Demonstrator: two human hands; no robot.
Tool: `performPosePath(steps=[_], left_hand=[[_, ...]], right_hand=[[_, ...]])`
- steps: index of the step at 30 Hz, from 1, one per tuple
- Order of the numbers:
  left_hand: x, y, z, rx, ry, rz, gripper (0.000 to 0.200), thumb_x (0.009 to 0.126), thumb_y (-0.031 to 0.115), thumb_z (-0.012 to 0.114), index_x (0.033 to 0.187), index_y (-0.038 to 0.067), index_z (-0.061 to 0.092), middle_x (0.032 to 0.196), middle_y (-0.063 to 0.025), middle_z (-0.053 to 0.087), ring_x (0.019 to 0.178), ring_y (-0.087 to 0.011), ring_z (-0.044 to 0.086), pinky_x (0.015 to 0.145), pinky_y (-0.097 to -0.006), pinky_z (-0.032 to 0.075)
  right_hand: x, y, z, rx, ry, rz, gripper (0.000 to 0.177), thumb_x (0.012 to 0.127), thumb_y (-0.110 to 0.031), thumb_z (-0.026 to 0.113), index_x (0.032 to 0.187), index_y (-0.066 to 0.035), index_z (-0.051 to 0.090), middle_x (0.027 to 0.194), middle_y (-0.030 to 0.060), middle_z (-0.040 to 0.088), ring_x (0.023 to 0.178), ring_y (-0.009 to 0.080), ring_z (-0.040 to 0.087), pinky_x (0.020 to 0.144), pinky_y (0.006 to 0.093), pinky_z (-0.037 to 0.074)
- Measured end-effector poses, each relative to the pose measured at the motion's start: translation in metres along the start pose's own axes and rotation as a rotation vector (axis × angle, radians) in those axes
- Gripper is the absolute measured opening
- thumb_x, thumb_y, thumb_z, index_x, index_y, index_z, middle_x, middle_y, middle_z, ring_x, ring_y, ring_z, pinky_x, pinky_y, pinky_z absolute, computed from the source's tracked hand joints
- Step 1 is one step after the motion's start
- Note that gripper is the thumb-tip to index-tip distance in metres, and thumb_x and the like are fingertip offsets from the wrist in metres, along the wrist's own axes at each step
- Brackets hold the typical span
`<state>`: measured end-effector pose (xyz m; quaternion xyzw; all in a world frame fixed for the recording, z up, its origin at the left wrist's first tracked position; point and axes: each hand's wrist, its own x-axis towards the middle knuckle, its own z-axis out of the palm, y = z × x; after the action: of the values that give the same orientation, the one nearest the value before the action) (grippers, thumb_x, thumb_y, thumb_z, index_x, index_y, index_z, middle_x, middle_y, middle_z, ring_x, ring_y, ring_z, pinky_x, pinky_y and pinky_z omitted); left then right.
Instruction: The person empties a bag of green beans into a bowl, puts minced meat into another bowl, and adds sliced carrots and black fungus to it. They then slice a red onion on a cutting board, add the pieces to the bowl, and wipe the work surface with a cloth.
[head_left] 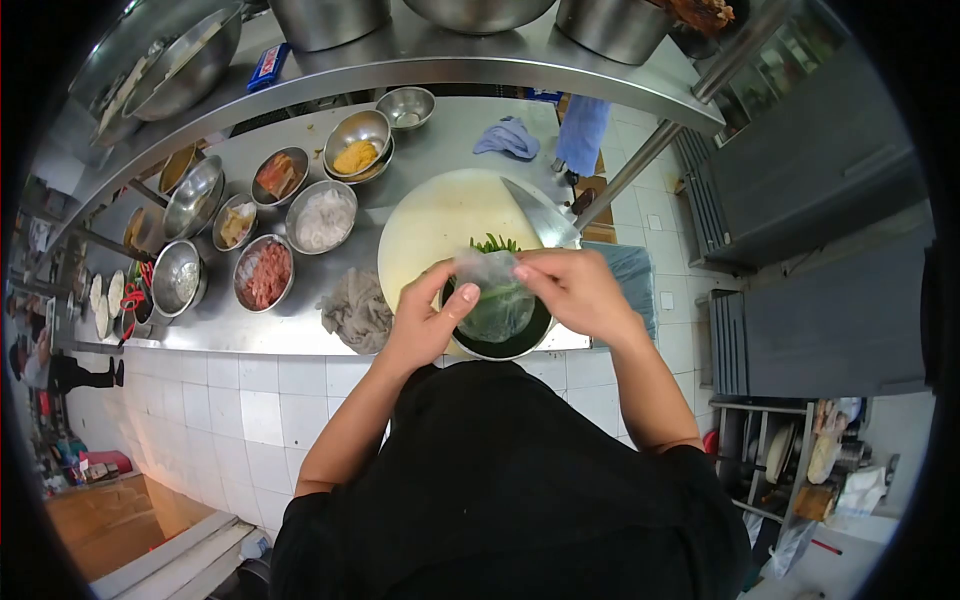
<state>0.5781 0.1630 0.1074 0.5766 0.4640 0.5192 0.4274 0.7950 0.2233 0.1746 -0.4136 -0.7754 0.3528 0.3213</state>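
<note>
Between my two hands is a thin clear plastic bag (pixel 492 285), with something green showing through it. My left hand (pixel 428 312) pinches the bag's left edge, thumb toward the middle. On the other side, my right hand (pixel 580 288) grips its upper right edge with fingertips and thumb. Directly below is a round bowl (pixel 538 328) with a dark inside, partly hidden by the bag. Green cut vegetable pieces (pixel 494 243) lie just behind the bag, at the round white cutting board (pixel 440 215). A cleaver (pixel 540 214) rests on the board's right side.
Metal bowls to the left hold minced-looking pink meat (pixel 266 274), whitish pieces (pixel 322 217) and yellow food (pixel 356 156). A grey cloth (pixel 358 312) lies left of the board, a blue cloth (pixel 508 138) behind it. A steel shelf (pixel 420 70) with pots overhangs the counter's back.
</note>
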Motion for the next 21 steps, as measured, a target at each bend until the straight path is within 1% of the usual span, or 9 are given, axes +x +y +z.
performPosePath(steps=[2,3,5,6,10,12,15,19,21], left_hand=[[0.003,-0.011,0.003,-0.044,0.018,-0.006,0.035,0.096,0.025,0.065,0.117,-0.003,0.065,0.106,-0.0123,0.068,0.099,-0.0194,0.062,0.091,-0.0313,0.047],[0.0,-0.013,0.001,-0.014,-0.056,-0.001,0.039,0.096,0.026,0.064,0.121,-0.003,0.062,0.11,-0.013,0.067,0.104,-0.0197,0.061,0.094,-0.0327,0.046],[-0.002,-0.018,0.003,0.013,-0.125,-0.006,0.042,0.096,0.027,0.064,0.125,-0.003,0.06,0.115,-0.0138,0.066,0.108,-0.0201,0.059,0.097,-0.0342,0.044],[-0.003,-0.013,0.006,-0.046,-0.1,-0.014,0.044,0.096,0.028,0.064,0.127,-0.004,0.058,0.117,-0.0137,0.066,0.11,-0.02,0.059,0.098,-0.0347,0.044],[-0.001,-0.024,0.012,-0.098,-0.012,0.04,0.058,0.092,0.033,0.068,0.133,-0.004,0.052,0.122,-0.0147,0.064,0.113,-0.0208,0.058,0.1,-0.0355,0.044],[-0.002,-0.027,0.015,-0.079,0.03,0.051,0.062,0.09,0.035,0.071,0.134,-0.004,0.051,0.122,-0.0148,0.063,0.113,-0.0211,0.058,0.099,-0.0355,0.044],[0.009,-0.026,0.015,-0.105,-0.068,-0.02,0.063,0.086,0.035,0.075,0.131,-0.004,0.054,0.121,-0.0169,0.064,0.113,-0.0223,0.059,0.097,-0.0358,0.045],[0.011,-0.035,0.023,0.16,-0.076,0.117,0.056,0.083,0.031,0.077,0.123,-0.004,0.06,0.117,-0.0196,0.065,0.11,-0.03,0.062,0.092,-0.0384,0.049],[0.01,-0.037,0.026,0.271,-0.05,0.156,0.054,0.082,0.03,0.077,0.121,-0.004,0.061,0.115,-0.0203,0.065,0.109,-0.0327,0.063,0.091,-0.0396,0.05]], right_hand=[[0.007,0.015,0.002,-0.349,-0.308,0.135,0.018,0.091,-0.021,0.067,0.097,-0.005,0.074,0.084,0.0153,0.071,0.072,0.0271,0.069,0.068,0.0358,0.051],[0.007,0.018,0.001,-0.356,-0.302,0.13,0.018,0.091,-0.021,0.067,0.097,-0.005,0.074,0.084,0.0153,0.071,0.072,0.0271,0.069,0.068,0.0358,0.051],[0.0,0.024,-0.003,0.111,-0.073,-0.032,0.019,0.09,-0.021,0.069,0.1,-0.005,0.074,0.1,0.015,0.073,0.087,0.0256,0.07,0.078,0.0343,0.052],[0.003,0.015,-0.011,0.068,-0.089,-0.043,0.02,0.091,-0.019,0.069,0.101,-0.003,0.074,0.11,0.016,0.072,0.099,0.0254,0.068,0.085,0.0339,0.052],[0.011,0.014,-0.013,0.245,-0.14,0.048,0.019,0.093,-0.014,0.068,0.099,0.003,0.073,0.109,0.0149,0.071,0.098,0.0188,0.065,0.084,0.032,0.051],[0.014,0.001,-0.027,0.551,0.004,-0.032,0.018,0.093,-0.014,0.068,0.096,0.003,0.073,0.1,0.012,0.073,0.096,0.0155,0.066,0.083,0.0294,0.051],[0.021,0.0,-0.035,0.365,-0.099,0.063,0.019,0.095,-0.012,0.065,0.096,0.006,0.072,0.103,0.0124,0.072,0.091,0.0133,0.064,0.081,0.0277,0.051],[0.02,0.009,-0.041,0.604,0.092,0.024,0.018,0.098,-0.012,0.06,0.094,0.002,0.07,0.082,0.0023,0.069,0.073,0.0074,0.061,0.067,0.0254,0.05],[0.017,0.012,-0.033,0.47,0.075,0.071,0.017,0.099,-0.013,0.058,0.093,-0.001,0.068,0.078,0.0003,0.066,0.069,0.0053,0.058,0.063,0.0236,0.049]])
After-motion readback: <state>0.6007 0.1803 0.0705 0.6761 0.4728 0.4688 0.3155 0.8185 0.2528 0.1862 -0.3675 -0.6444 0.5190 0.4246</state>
